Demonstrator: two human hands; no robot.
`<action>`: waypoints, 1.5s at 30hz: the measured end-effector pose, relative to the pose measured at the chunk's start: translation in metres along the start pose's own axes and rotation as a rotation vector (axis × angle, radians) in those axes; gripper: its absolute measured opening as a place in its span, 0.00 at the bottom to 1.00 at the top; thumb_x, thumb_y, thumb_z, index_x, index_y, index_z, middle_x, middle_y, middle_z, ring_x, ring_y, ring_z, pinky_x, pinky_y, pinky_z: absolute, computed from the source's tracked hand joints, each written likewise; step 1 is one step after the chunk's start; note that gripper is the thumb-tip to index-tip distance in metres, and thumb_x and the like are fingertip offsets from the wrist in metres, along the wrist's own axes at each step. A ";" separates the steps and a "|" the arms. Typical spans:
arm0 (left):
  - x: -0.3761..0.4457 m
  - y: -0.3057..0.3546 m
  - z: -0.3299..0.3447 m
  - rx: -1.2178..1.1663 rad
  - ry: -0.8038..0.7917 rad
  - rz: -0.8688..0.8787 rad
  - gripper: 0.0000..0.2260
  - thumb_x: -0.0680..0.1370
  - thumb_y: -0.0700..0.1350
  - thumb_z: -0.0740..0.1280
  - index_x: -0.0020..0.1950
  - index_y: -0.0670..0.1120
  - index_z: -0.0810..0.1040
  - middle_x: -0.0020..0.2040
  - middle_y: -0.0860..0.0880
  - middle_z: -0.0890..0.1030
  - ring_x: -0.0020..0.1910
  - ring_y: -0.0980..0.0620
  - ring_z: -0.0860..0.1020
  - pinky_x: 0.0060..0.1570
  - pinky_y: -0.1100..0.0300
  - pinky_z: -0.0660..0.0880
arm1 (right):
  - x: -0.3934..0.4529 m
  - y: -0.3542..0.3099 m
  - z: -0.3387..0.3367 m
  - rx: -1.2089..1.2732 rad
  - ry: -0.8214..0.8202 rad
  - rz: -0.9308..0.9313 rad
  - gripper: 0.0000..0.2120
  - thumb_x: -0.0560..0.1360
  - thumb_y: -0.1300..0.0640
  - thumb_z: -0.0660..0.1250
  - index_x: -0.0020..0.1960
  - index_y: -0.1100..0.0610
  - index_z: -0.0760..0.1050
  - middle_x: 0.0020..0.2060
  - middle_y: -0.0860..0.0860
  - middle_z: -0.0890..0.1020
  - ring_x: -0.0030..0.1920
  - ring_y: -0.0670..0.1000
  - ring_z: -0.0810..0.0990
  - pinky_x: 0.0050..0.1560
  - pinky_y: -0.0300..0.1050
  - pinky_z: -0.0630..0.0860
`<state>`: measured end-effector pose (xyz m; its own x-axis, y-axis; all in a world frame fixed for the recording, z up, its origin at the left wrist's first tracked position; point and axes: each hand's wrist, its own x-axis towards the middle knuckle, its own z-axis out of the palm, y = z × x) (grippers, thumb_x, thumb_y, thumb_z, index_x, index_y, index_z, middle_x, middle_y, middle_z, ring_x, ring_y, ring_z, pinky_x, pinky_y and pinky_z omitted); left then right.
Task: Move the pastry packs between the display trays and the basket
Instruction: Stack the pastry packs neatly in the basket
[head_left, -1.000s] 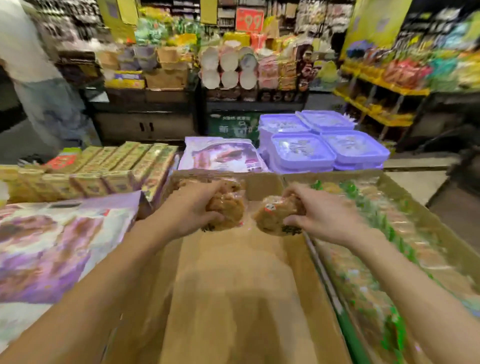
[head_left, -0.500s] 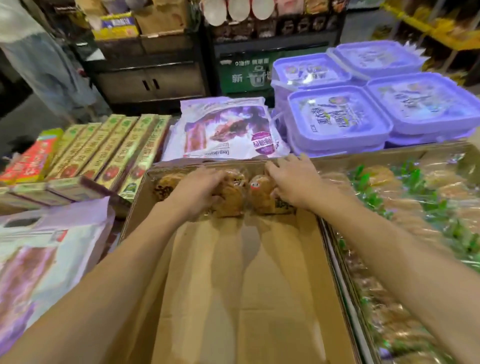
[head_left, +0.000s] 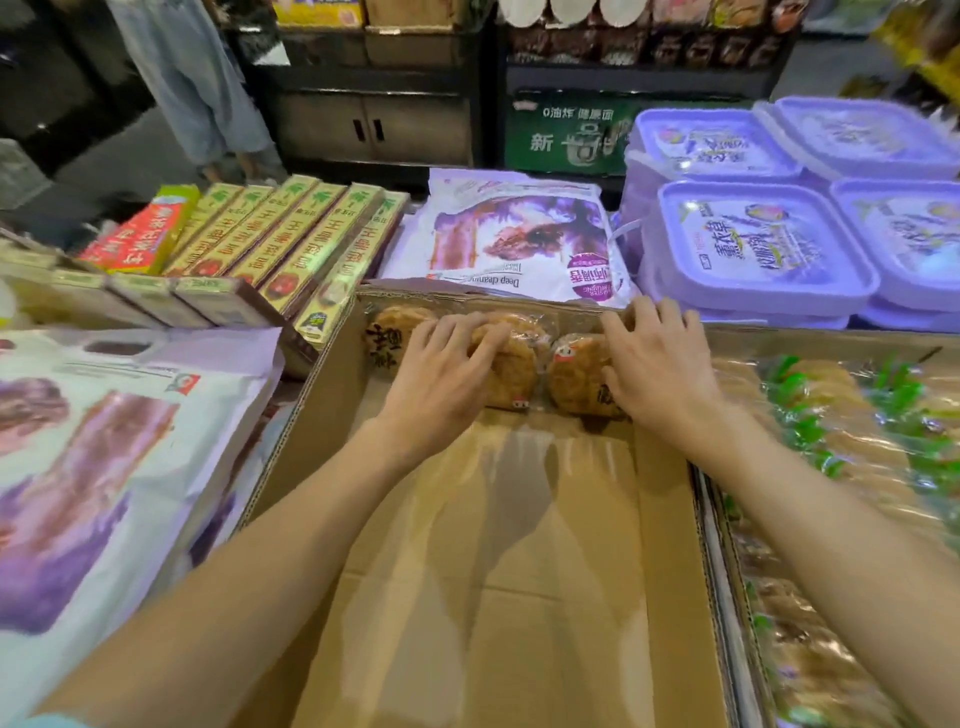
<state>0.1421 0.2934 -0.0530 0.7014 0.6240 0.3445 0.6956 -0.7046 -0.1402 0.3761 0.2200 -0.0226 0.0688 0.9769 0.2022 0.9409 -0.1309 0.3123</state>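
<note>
Resting flat with straight fingers, left hand (head_left: 441, 384) and right hand (head_left: 657, 369) each touch a pastry pack (head_left: 511, 374)

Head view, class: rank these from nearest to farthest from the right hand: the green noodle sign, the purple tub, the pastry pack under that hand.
1. Pastry pack, under the right hand.
2. Purple tub, just behind, slightly right.
3. Green noodle sign, far back across the aisle.
</note>
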 end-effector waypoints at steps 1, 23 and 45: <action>-0.007 -0.003 -0.009 -0.013 0.006 -0.011 0.29 0.73 0.49 0.72 0.73 0.47 0.70 0.66 0.43 0.75 0.64 0.42 0.73 0.61 0.47 0.67 | -0.002 -0.004 -0.007 0.015 0.019 -0.012 0.19 0.67 0.55 0.75 0.54 0.59 0.74 0.50 0.61 0.77 0.48 0.63 0.76 0.46 0.55 0.72; -0.821 -0.112 -0.308 0.107 0.091 -1.253 0.19 0.79 0.56 0.62 0.60 0.44 0.81 0.54 0.43 0.83 0.52 0.40 0.80 0.50 0.47 0.77 | -0.312 -0.642 -0.314 0.753 0.241 -1.268 0.21 0.77 0.46 0.66 0.63 0.58 0.78 0.56 0.55 0.81 0.54 0.60 0.78 0.54 0.55 0.76; -1.099 -0.129 0.319 -0.682 0.150 -2.413 0.28 0.80 0.50 0.70 0.73 0.37 0.66 0.69 0.39 0.72 0.70 0.41 0.69 0.65 0.58 0.63 | -0.438 -1.096 0.271 0.503 -0.848 -0.814 0.36 0.79 0.41 0.67 0.77 0.59 0.59 0.71 0.59 0.68 0.72 0.60 0.67 0.70 0.54 0.66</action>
<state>-0.6691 -0.1936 -0.7099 -0.8194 0.1452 -0.5545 -0.2229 0.8105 0.5416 -0.5952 -0.0182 -0.7048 -0.5695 0.5705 -0.5918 0.8195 0.4497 -0.3552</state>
